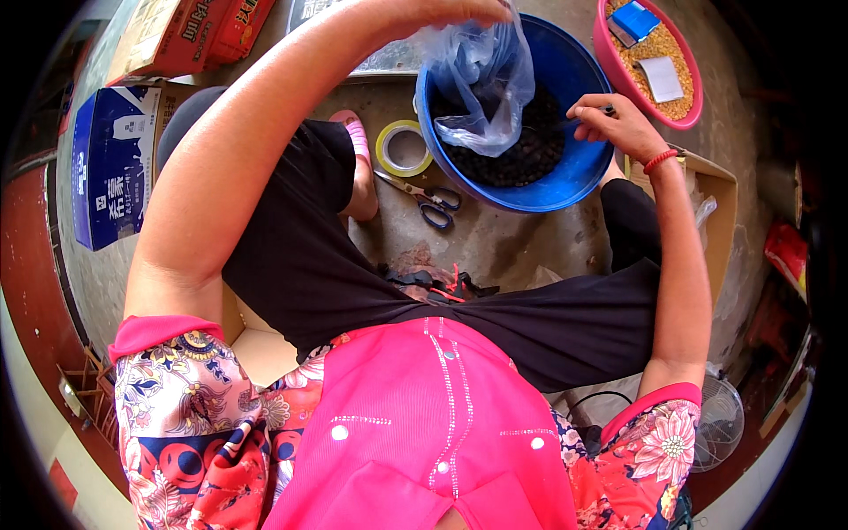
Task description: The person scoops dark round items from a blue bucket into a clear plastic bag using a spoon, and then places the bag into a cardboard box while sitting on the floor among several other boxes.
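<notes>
My left hand [477, 11], partly cut off by the upper edge, grips the top of a clear plastic bag [486, 84]. The bag hangs down into a blue plastic basin [565, 181]. Small dark round pieces [503, 168], like berries or beans, lie in the basin; I cannot tell whether the bag holds any. Over the basin's right rim is my right hand [620, 126], with a red cord bracelet at the wrist. Its fingers are pinched together around something small and dark that I cannot make out.
A roll of yellow tape [382, 152] and scissors [435, 205] lie on the floor left of the basin. A pink tub [693, 97] of yellow kernels stands at the upper right. Blue [106, 168] and red [168, 40] cartons stand at the left, and a fan [720, 424] at the lower right.
</notes>
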{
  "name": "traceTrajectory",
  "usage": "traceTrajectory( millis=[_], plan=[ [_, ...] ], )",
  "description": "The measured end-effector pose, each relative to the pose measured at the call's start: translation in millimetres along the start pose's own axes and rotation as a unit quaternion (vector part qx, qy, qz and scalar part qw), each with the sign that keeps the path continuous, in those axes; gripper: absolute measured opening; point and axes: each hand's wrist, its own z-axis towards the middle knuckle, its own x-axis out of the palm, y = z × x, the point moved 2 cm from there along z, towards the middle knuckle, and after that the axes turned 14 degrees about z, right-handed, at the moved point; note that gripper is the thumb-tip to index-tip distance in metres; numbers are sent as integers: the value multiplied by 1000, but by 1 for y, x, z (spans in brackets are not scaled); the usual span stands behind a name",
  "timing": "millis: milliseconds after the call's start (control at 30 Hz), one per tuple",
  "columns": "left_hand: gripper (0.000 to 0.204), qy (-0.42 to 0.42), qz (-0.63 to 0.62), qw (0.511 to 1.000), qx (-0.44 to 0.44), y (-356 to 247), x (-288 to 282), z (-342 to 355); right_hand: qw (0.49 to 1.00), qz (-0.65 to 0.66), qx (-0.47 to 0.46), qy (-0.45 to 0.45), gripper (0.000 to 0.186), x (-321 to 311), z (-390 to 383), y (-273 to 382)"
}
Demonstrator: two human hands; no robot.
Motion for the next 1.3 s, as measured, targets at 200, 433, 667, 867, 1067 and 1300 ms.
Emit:
traceTrajectory(
  millis=[200, 433, 667, 867, 1067, 1300],
  plan=[
    [29, 38, -2, 999, 28, -11, 2, -4, 996, 86, 7, -12, 29, -18, -14, 10],
    [34, 22, -23, 999, -35, 2, 5, 2, 980, 196, -22, -22, 32, -47, -28, 16],
    [37, 10, 19, 998, -67, 1, 12, 7, 969, 209, -91, -94, 36, -85, -66, 38],
    [38, -50, 21, 998, -33, 9, 18, 17, 962, 217, -151, -71, 37, -76, -79, 76],
    [37, -40, 15, 999, 2, -4, 29, 27, 971, 167, -144, -93, 36, -40, -68, 99],
    [37, -34, 34, 999, -9, 0, 28, 22, 962, 134, -128, -202, 39, -11, -31, 88]
  ],
)
